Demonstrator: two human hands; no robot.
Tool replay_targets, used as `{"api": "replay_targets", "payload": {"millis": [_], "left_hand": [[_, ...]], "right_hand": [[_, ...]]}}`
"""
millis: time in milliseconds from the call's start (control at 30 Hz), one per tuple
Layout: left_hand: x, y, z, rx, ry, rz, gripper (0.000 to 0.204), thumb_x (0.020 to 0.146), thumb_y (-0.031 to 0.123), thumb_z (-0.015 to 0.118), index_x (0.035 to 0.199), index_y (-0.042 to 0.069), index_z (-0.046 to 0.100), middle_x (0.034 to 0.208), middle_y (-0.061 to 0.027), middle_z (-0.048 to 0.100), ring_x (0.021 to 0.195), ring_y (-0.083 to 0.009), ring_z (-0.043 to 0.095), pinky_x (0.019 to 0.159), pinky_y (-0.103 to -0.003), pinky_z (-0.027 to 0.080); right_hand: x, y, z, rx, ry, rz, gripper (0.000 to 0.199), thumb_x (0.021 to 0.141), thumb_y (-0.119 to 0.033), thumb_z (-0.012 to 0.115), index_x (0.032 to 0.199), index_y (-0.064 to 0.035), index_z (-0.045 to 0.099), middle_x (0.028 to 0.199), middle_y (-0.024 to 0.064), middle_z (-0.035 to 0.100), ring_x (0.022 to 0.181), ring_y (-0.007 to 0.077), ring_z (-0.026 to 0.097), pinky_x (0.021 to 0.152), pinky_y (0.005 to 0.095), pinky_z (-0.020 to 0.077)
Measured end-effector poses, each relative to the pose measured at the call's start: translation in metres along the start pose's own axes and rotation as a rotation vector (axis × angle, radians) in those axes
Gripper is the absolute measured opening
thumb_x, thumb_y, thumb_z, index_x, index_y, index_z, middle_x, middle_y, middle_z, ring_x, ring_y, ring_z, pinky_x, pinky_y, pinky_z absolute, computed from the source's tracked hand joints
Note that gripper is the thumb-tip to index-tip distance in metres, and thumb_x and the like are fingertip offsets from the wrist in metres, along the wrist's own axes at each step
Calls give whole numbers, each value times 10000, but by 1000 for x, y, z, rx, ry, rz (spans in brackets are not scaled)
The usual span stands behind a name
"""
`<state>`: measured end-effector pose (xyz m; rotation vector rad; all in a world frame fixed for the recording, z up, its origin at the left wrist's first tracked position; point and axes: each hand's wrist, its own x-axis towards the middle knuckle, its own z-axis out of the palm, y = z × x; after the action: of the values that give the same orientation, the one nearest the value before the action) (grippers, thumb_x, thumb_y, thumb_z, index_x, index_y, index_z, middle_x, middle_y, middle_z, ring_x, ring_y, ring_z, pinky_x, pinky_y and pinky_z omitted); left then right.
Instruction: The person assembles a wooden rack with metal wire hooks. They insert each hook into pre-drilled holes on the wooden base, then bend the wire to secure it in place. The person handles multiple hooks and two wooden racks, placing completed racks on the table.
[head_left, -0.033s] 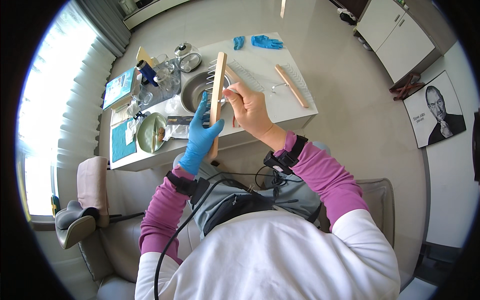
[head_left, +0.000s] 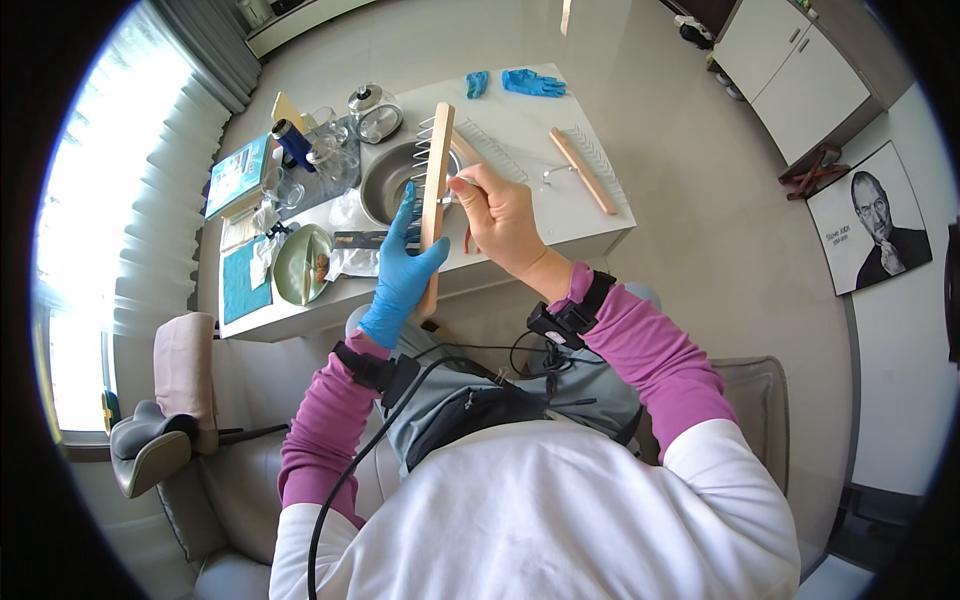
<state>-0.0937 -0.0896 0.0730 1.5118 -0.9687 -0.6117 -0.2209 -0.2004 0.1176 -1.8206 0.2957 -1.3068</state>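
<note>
My left hand (head_left: pixel 400 280), in a blue glove, grips the lower part of a long wooden bar (head_left: pixel 436 170) and holds it upright over the white table (head_left: pixel 600 225). A row of thin metal tines sticks out of the bar's left side. My bare right hand (head_left: pixel 500 215) is at the bar's right side, fingers pinched on a small metal pin (head_left: pixel 448 198) that touches the wood. A steel bowl (head_left: pixel 385 185) sits on the table right behind the bar.
A second tined wooden bar (head_left: pixel 583 170) lies on the table's right part, with two blue gloves (head_left: pixel 530 82) at the far edge. On the left are a green plate (head_left: pixel 300 265), a teal cloth (head_left: pixel 243 280), a book (head_left: pixel 238 175), glass jars (head_left: pixel 320 150) and a lidded pot (head_left: pixel 375 110). A grey chair (head_left: pixel 150 440) is at my left.
</note>
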Motion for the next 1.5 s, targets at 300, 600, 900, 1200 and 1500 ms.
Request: {"api": "replay_targets", "payload": {"millis": [300,600,900,1200,1500], "left_hand": [[0,-2,22,50,42,5,861,746,118,696,1509,109,297,1093,-80,620,859,-122,595,773,-281,520],[26,7,13,-209,-99,-21,919,799,142,707,1543,116,167,1320,-108,510,1074,-167,538,915,-305,468],[44,-13,1,-505,-69,-211,878,861,321,634,1549,139,121,1344,-61,392,1138,-181,428,953,-312,392],[51,-27,6,-503,-86,-130,859,901,332,607,1552,140,81,1312,-50,365,1093,-152,385,935,-283,371],[57,-8,-6,-257,-327,-96,746,963,395,571,1549,183,160,1541,-60,288,1376,-166,318,1102,-363,301]], "right_hand": [[-8,14,-12,3,41,139,163,961,-169,606,906,-16,621,650,15,584,579,58,496,535,221,404],[8,21,-24,102,-149,100,611,895,-371,683,1330,-34,416,1133,128,524,1007,204,577,804,319,493],[-14,22,-20,371,-743,930,682,928,-465,603,1362,22,404,1277,150,515,1162,246,559,967,369,488],[-23,39,-15,887,-513,1073,530,927,-229,648,1328,38,429,1207,120,541,1136,250,585,990,371,486],[-10,80,-53,908,-222,977,323,899,-69,636,1172,88,565,1142,184,623,1077,243,614,988,311,490]]}}
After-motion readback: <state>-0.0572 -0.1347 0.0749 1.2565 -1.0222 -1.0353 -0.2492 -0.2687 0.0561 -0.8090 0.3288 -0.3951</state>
